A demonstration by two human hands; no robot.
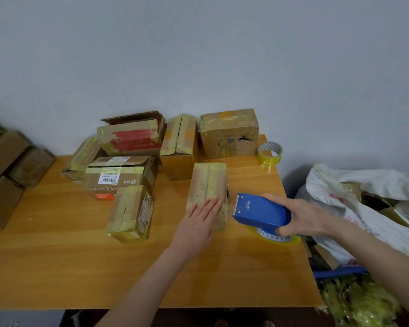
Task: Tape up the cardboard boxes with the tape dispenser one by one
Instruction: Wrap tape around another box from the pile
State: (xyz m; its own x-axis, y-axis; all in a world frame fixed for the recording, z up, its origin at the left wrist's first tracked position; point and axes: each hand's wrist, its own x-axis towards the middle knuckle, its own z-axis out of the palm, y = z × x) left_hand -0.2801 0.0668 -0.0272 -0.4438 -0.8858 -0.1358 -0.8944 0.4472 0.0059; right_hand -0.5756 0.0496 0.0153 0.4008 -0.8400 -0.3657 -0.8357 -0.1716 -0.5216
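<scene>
Small brown cardboard box (pixel 208 182), yellowish tape along its top seam, sits right of centre on the orange wooden desk (pixel 57 256). Left hand (pixel 198 220) lies flat on its near end, fingers straight. Right hand (pixel 302 218) grips the blue plastic tape dispenser (pixel 261 212), blade just beside the box. Risk: the light box slides under the pull and the tape wrinkles.

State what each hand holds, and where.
The right hand grips the tape dispenser by its rear end; the left hand lies flat on the box, holding nothing.
</scene>
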